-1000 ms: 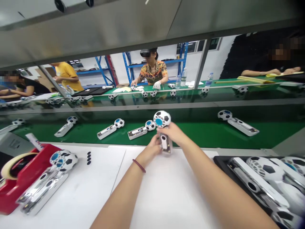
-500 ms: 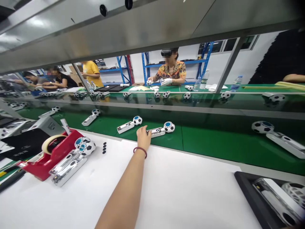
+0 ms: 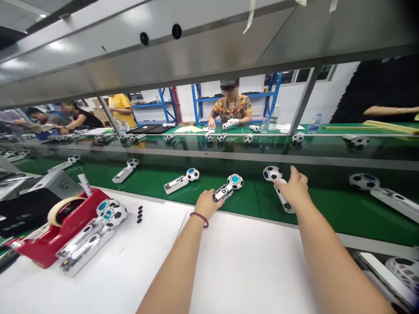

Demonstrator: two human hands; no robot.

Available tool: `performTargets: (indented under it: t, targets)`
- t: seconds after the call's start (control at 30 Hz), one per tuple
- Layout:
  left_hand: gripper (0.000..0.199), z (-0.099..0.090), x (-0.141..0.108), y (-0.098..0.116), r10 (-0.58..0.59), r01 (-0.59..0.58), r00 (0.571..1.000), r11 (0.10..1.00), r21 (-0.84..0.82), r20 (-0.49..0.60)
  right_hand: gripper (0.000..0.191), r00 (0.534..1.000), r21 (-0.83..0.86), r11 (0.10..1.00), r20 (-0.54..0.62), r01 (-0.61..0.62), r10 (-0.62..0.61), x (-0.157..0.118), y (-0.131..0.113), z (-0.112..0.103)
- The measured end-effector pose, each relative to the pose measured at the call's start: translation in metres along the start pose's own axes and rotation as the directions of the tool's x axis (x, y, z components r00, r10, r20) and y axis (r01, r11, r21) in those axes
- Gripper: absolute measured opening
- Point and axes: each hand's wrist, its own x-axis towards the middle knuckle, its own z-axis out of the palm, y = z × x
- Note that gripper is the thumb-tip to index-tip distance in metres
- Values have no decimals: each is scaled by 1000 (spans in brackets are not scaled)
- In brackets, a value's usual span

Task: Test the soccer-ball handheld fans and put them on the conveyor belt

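My left hand point(image 3: 208, 204), with a dark red band at the wrist, is closed around the handle end of a handheld device with a soccer-ball head point(image 3: 235, 181). The grip has a clear window and a black oval mark. Farther right, my right hand point(image 3: 294, 188) has its thumb against another soccer-ball device point(image 3: 272, 173) lying on the green belt, index finger raised and apart. Part of that handle is hidden behind the hand. Just left of my left hand lies a similar device point(image 3: 192, 175), and another point(image 3: 364, 181) rests at the right.
On the white sheet point(image 3: 248, 261) stand a red tape dispenser point(image 3: 39, 244), two soccer-ball devices point(image 3: 113, 214) and several black ovals point(image 3: 139, 214). A device with a mesh ball point(image 3: 404, 270) is at lower right. Across the belt sits a person point(image 3: 233, 107); a metal shelf point(image 3: 196, 56) hangs overhead.
My right hand has come into view at a soccer-ball device that now lies on the belt. The device in my left hand has turned, its handle tilting steeper. The camera view has shifted slightly.
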Motion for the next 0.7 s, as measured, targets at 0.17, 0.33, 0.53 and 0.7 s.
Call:
performTargets:
  t: [0.17, 0.33, 0.53, 0.7]
  targets:
    - [35, -2, 2, 8, -36, 50, 995, 988, -146, 94, 70, 983, 494, 854, 156, -165, 100, -21, -25, 9]
    - [40, 11, -7, 26, 15, 0, 999, 952, -307, 49, 67, 648, 631, 175, 759, -756, 61, -47, -43, 37]
    - [41, 18, -27, 47, 346, -344, 938, 926, -159, -12, 38, 701, 699, 58, 710, -713, 60, -52, -50, 50]
    - [35, 4, -13, 36, 527, -523, 843, 850, 62, -109, 55, 753, 753, 50, 647, -656, 122, -50, -42, 50]
